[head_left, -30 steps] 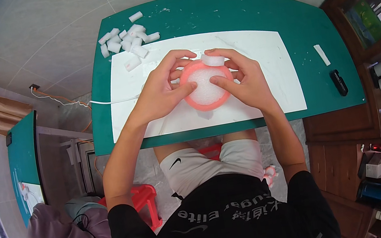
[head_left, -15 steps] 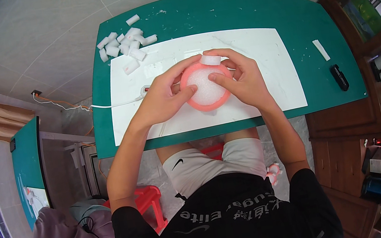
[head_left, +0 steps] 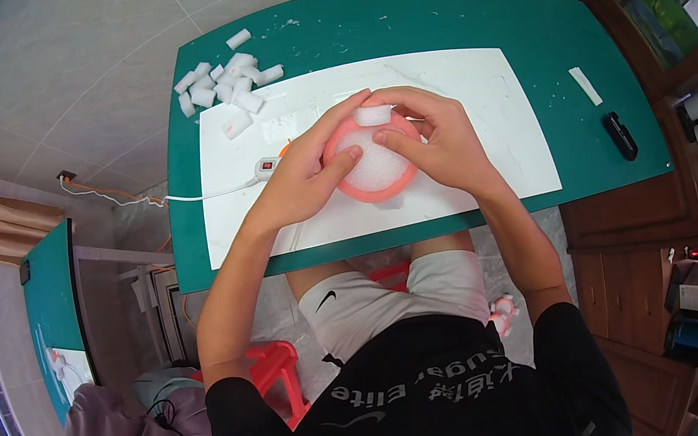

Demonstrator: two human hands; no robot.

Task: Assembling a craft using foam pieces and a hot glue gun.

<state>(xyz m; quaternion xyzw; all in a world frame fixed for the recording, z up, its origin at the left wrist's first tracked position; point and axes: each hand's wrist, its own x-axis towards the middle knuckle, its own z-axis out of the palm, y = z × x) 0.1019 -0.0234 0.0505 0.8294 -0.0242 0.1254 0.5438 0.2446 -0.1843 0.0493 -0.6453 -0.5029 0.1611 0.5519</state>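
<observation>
Both my hands hold a round foam piece with a pink ring for a rim and a white, bubbly-textured middle. My left hand is closed around its left side, the thumb lying on the white face. On the right side, my right hand grips the rim, its thumb also pressed on the face. A small white foam block sits at the far edge of the ring, with the index fingertips of both hands meeting behind it. The undersides of the hands and most other fingers are hidden.
Beneath lies a white board on a green table. Several cut white foam blocks are heaped at the far left. A white corded switch lies beside my left hand. To the right are a white strip and a black object.
The round foam piece and small block have shifted slightly left. My index fingertips have come together behind the block. More of the white switch shows beside my left hand.
</observation>
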